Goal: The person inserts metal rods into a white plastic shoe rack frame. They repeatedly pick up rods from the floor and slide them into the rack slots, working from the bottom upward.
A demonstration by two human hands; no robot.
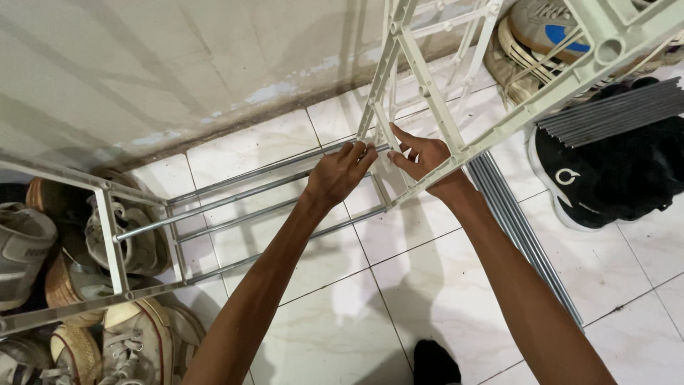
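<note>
White tiled floor [427, 285] below a stained wall [142, 64]. Across the tiles, a cream plastic rack frame [456, 146] tilted up at right, joined by chrome rods [249, 192] to a second side frame [107, 228] at left. Heaps of worn sneakers [128, 235] at left, a black shoe [605, 178] at right, loose spare rods [520, 228] beside it. Left hand [340, 173] clenched around a rod end at the frame; right hand [426, 158] grasping the frame's lower bar.

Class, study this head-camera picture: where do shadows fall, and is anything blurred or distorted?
Head view: soft striped shadows cross the pale wall; both hands on the white plastic rack frame are sharp; the glossy white floor tiles show mild sheen; straight frame bars bow slightly near the edges.
</note>
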